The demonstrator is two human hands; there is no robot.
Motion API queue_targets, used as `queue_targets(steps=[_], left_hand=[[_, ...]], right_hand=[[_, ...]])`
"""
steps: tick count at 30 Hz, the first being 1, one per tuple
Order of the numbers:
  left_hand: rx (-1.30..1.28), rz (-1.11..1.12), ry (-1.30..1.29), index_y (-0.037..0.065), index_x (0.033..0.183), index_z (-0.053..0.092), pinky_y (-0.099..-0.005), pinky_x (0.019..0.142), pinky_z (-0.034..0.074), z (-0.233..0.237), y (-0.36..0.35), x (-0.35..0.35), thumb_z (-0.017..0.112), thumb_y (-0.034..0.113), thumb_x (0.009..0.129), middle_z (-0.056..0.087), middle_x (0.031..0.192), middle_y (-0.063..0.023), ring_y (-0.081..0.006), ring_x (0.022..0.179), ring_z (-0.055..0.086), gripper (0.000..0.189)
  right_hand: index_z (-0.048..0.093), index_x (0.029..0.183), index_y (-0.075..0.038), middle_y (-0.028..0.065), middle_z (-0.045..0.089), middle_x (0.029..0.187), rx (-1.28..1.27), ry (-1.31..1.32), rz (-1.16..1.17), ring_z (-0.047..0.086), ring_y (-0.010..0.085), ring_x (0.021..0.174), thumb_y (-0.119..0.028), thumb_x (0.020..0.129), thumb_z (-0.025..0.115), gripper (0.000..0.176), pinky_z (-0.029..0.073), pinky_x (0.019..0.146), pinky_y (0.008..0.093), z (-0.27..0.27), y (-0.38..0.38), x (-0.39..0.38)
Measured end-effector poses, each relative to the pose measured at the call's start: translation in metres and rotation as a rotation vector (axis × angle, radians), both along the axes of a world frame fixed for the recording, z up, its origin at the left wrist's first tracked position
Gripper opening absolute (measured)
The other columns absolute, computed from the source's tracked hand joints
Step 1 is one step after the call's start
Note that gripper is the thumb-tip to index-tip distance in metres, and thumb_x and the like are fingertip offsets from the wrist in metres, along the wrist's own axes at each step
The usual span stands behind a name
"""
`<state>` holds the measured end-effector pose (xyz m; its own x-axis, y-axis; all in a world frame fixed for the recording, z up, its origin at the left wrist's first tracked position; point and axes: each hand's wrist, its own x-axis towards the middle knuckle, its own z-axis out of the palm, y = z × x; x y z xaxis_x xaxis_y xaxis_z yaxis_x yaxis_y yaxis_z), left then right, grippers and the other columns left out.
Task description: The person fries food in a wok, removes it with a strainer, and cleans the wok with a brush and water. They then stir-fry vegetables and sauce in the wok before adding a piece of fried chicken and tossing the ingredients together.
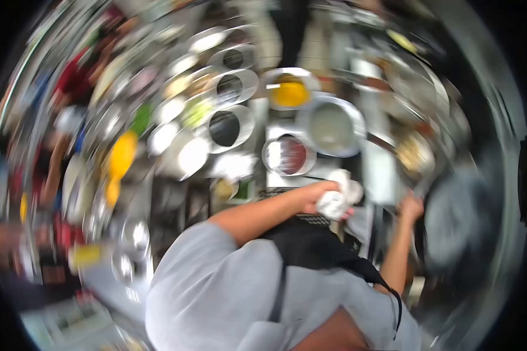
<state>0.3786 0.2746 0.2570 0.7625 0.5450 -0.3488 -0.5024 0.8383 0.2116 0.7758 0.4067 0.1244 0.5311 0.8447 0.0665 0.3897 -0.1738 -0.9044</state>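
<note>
My left hand (327,198) is closed around a crumpled white cloth (334,203), held in front of the black apron (313,245). Over to the right, my right hand (411,207) is curled into a fist at the end of a lowered forearm. Blur hides what it grips, if anything. Just beyond that fist is a round vessel with pale yellowish food (414,153). Ahead of the cloth stand a metal bowl with dark red contents (293,155) and a wide pot of cloudy liquid (332,126). Behind them is a bowl of orange-yellow liquid (289,92).
Many metal bowls, among them one with dark contents (224,128), crowd the counter on the left. A large pan (416,88) sits at the upper right. A big blurred grey shape (459,219) lies right of my right hand. Another person in red (73,79) is at the far left.
</note>
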Motion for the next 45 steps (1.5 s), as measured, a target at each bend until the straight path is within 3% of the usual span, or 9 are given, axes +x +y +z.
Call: queue_targets(steps=[14,18,26,30,32,35,36,42,45], left_hand=[[0.036,0.458,0.244,0.004,0.087,0.059,-0.0333,0.055,0.051,-0.008,-0.075,-0.108,0.067,0.020,0.076,0.063,0.075,-0.0078,-0.0187,0.061,0.062,0.021],[0.115,0.482,0.561,0.003,0.096,0.060,-0.0314,0.058,0.049,0.021,-0.094,-0.111,0.072,0.025,0.076,0.063,0.081,-0.0067,-0.0163,0.066,0.061,0.032],[0.325,0.328,1.398,-0.002,0.086,0.066,-0.0327,0.069,0.049,0.026,-0.141,-0.088,0.071,0.023,0.061,0.066,0.082,-0.0112,-0.0185,0.074,0.061,0.035],[0.268,0.161,1.302,0.000,0.085,0.065,-0.0320,0.067,0.049,0.020,-0.155,-0.051,0.069,0.022,0.065,0.065,0.078,-0.0098,-0.0174,0.072,0.061,0.030],[0.283,0.074,1.255,0.002,0.086,0.063,-0.0314,0.064,0.049,0.027,-0.151,-0.028,0.067,0.021,0.067,0.064,0.078,-0.0083,-0.0171,0.070,0.061,0.028],[0.313,0.083,1.135,0.003,0.089,0.060,-0.0309,0.058,0.047,0.029,-0.137,0.016,0.065,0.018,0.070,0.060,0.075,-0.0061,-0.0165,0.064,0.058,0.025],[0.303,0.090,1.111,0.003,0.093,0.059,-0.0307,0.058,0.047,0.022,-0.130,0.029,0.064,0.017,0.070,0.059,0.075,-0.0057,-0.0166,0.064,0.058,0.028],[0.249,0.087,0.874,0.002,0.102,0.053,-0.0328,0.057,0.048,-0.004,-0.085,0.093,0.064,0.021,0.075,0.059,0.079,-0.0079,-0.0205,0.064,0.059,0.034],[0.236,-0.128,0.696,0.001,0.098,0.053,-0.0342,0.058,0.050,-0.007,-0.048,0.132,0.064,0.034,0.076,0.060,0.077,-0.0102,-0.0229,0.066,0.061,0.040]], right_hand=[[0.056,0.065,0.011,0.0191,0.060,0.061,-0.310,0.156,0.040,0.058,0.0297,0.051,-0.041,0.081,0.064,0.055,0.047,0.050,0.0398,-0.010,0.036,-0.102],[0.052,0.095,0.010,0.0213,0.059,0.097,-0.084,-0.471,0.202,0.057,0.0309,0.088,-0.031,0.089,0.059,0.042,0.045,0.084,0.0398,0.021,-0.076,-0.136],[0.055,0.112,0.003,0.0225,0.060,0.103,-0.775,-0.461,0.784,0.058,0.0325,0.092,-0.025,0.089,0.056,0.037,0.045,0.083,0.0404,-0.179,-0.278,-0.025],[0.058,0.110,0.000,0.0200,0.064,0.096,-0.419,-0.818,1.043,0.059,0.0325,0.087,-0.026,0.087,0.056,0.035,0.046,0.078,0.0399,-0.261,-0.301,0.025],[0.058,0.108,-0.003,0.0178,0.062,0.085,-1.064,-0.144,0.688,0.059,0.0289,0.076,-0.024,0.088,0.053,0.030,0.044,0.071,0.0479,-0.184,-0.283,-0.014],[0.068,0.082,-0.004,0.0173,0.065,0.084,-0.595,-1.018,1.240,0.059,0.0354,0.072,-0.016,0.072,0.057,0.018,0.047,0.069,0.0476,-0.192,-0.314,-0.008],[0.066,0.084,-0.002,0.0174,0.065,0.082,-0.714,-0.322,0.779,0.060,0.0380,0.078,-0.015,0.071,0.058,0.020,0.047,0.074,0.0479,-0.145,-0.313,-0.013],[0.052,0.119,0.002,0.0248,0.058,0.110,-0.659,0.026,0.310,0.060,0.0391,0.096,-0.024,0.078,0.063,0.049,0.048,0.082,0.0438,0.097,-0.348,0.002],[0.044,0.126,0.004,0.0291,0.056,0.108,-0.575,-0.637,-0.124,0.058,0.0398,0.099,-0.032,0.078,0.065,0.063,0.048,0.082,0.0443,0.116,-0.356,0.038]])
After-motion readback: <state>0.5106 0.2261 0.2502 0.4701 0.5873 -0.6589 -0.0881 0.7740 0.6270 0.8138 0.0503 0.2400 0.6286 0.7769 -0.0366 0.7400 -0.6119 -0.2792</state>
